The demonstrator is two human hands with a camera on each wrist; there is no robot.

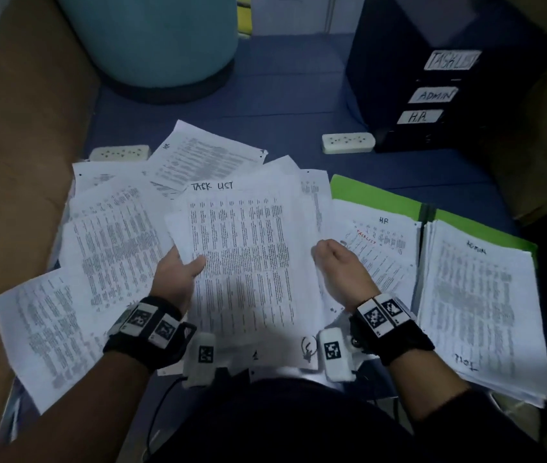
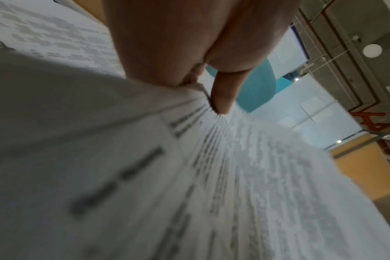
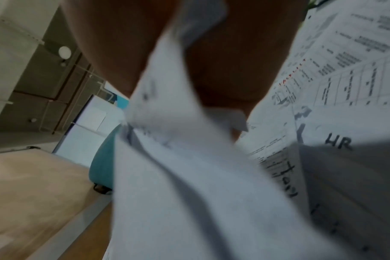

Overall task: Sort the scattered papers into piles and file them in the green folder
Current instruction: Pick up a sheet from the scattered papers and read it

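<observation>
We see scattered papers (image 1: 111,235), white sheets of dense print, spread across the blue floor's (image 1: 282,95) left and middle. The green folder (image 1: 379,195) lies open at the right, carrying an "HR" pile (image 1: 389,259) and an "ADMIN" pile (image 1: 479,302). Our left hand (image 1: 178,272) and right hand (image 1: 339,265) each grip an edge of the "TASK LIST" stack (image 1: 248,255).

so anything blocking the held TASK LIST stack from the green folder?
Nothing separate. Both hands, left hand and right hand, grip the TASK LIST stack; the green folder lies open right beside it, though HR pile and ADMIN pile cover it.
</observation>
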